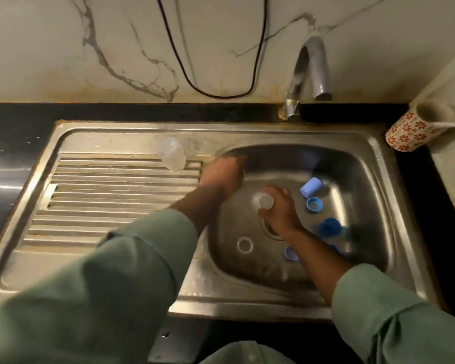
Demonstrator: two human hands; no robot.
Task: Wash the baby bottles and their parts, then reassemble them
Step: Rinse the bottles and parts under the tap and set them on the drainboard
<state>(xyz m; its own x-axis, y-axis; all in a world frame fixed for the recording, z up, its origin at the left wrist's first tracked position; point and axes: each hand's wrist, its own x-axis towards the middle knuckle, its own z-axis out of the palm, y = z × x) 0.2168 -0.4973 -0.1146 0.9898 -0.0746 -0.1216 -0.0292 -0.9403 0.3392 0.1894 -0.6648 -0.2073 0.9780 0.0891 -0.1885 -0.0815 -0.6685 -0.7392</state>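
Reaching over the near rim of the stainless steel sink point(247, 306), you have both hands working apart from each other. In the basin close to you lie a clear plastic ring point(245, 245) and a lilac screw collar point(290, 253), loose on the steel, probably dropped there to wait for rinsing. Your right hand point(280, 212) is curled round a small clear plastic bottle point(262, 201), its open mouth turned toward you, likely so water can get inside. Just beyond it sit a dark blue cap point(329, 227), a blue threaded ring point(314, 204) and a pale blue cylindrical cover point(310, 187). Your left hand point(222, 177) rests at the basin's far left edge; blur hides its fingers, so I cannot tell its grip. Farther off, a clear domed cap point(171, 156) lies on the ribbed draining board point(103, 195), apparently set out to dry. The chrome tap point(307, 74) shows no water running.
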